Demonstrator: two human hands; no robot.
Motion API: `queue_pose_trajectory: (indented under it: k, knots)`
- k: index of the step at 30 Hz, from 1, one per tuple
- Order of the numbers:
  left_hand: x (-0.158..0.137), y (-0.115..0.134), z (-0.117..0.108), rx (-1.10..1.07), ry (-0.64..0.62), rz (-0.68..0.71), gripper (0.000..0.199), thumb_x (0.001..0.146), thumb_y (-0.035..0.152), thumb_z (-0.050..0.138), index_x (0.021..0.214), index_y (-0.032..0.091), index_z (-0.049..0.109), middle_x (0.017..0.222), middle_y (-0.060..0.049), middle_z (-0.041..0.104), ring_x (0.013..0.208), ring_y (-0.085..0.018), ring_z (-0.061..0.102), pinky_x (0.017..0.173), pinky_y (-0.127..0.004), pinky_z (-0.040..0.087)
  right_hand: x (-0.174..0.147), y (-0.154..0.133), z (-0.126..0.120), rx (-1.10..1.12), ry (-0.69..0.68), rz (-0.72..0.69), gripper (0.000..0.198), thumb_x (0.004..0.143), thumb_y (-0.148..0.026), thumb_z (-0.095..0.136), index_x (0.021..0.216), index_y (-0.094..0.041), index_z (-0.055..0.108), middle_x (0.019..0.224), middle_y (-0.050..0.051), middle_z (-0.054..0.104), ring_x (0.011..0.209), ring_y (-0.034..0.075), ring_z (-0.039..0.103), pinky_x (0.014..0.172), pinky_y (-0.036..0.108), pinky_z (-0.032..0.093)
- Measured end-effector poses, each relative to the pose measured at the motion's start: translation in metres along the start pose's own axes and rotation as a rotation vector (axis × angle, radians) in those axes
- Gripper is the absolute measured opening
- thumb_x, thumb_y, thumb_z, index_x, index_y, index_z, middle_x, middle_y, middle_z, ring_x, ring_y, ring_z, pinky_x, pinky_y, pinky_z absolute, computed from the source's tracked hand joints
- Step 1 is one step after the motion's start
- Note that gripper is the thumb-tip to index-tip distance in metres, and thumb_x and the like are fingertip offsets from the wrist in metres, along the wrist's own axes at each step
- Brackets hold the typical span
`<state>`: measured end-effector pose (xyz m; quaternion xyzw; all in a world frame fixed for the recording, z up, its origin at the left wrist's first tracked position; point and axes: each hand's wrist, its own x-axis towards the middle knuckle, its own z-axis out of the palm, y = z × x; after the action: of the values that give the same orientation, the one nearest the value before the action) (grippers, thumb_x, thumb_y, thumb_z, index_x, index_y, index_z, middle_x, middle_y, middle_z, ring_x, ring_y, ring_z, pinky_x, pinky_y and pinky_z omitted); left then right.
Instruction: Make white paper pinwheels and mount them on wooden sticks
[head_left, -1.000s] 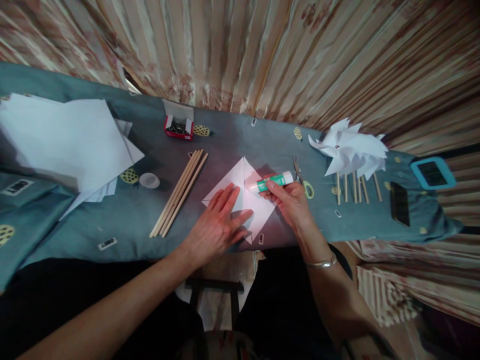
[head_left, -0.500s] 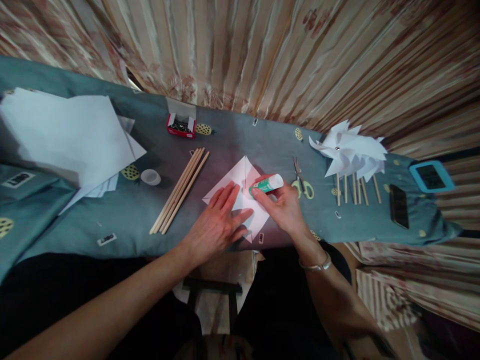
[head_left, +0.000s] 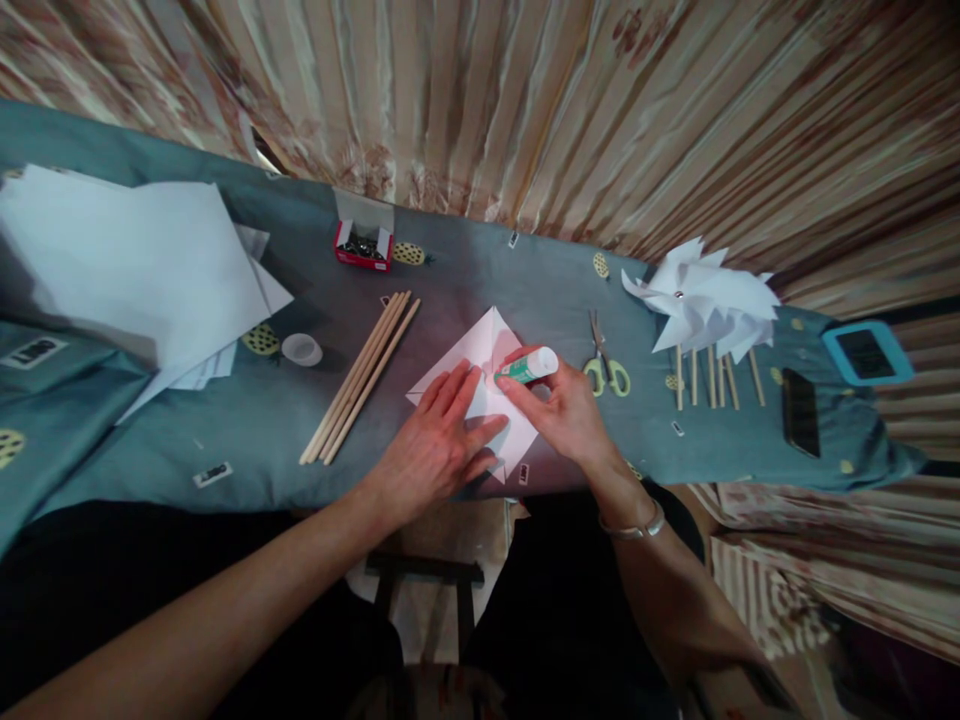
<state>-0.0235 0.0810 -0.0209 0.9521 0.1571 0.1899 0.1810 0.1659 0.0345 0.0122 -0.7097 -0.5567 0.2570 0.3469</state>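
Note:
A white square of paper (head_left: pixel 455 359) lies cornerwise on the cloth, with slits running in from its corners. My left hand (head_left: pixel 439 440) rests on its left part, fingers stretched out and apart. In my right hand (head_left: pixel 562 405) is a green and white glue stick (head_left: pixel 531 367), tilted, its lower end at the middle of the paper. My fingers hide that end, so I cannot see the contact. Scissors with light green handles (head_left: pixel 606 370) lie just right of my right hand. Several wooden sticks (head_left: pixel 360 385) lie left of the paper.
A white cap (head_left: pixel 302 349) lies near a stack of white paper (head_left: pixel 135 260) on the left. Behind the sticks stands an open red box (head_left: pixel 364 246) of small metal pieces. To the right are paper pinwheels on sticks (head_left: pixel 709 300), a phone (head_left: pixel 801 412) and a blue-framed device (head_left: pixel 868 352).
The glue stick has shifted slightly left and down with my right hand, tilting a little differently. My left hand stays on the paper. The view has moved slightly.

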Motion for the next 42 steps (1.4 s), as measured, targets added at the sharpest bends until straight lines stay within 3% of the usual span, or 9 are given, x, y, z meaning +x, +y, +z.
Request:
queue_pose_trajectory:
  k: [17, 42]
  knots:
    - [0.0, -0.001, 0.002, -0.006, -0.013, -0.014, 0.039, 0.089, 0.038, 0.06, 0.123, 0.02, 0.06, 0.153, -0.02, 0.029, 0.141, -0.042, 0.028, 0.109, -0.06, 0.033, 0.0, -0.003, -0.005, -0.104, -0.005, -0.018, 0.022, 0.085, -0.041, 0.062, 0.095, -0.022, 0.063, 0.087, 0.004, 0.072, 0.074, 0.018, 0.065, 0.068, 0.033, 0.052]
    - [0.001, 0.0, 0.001, -0.002, -0.023, -0.008, 0.038, 0.089, 0.036, 0.061, 0.124, 0.021, 0.061, 0.153, -0.017, 0.032, 0.142, -0.04, 0.027, 0.11, -0.059, 0.033, -0.005, 0.003, -0.011, -0.102, -0.025, 0.017, 0.023, 0.082, -0.042, 0.066, 0.092, -0.021, 0.066, 0.085, 0.005, 0.073, 0.076, 0.02, 0.067, 0.072, 0.034, 0.053]
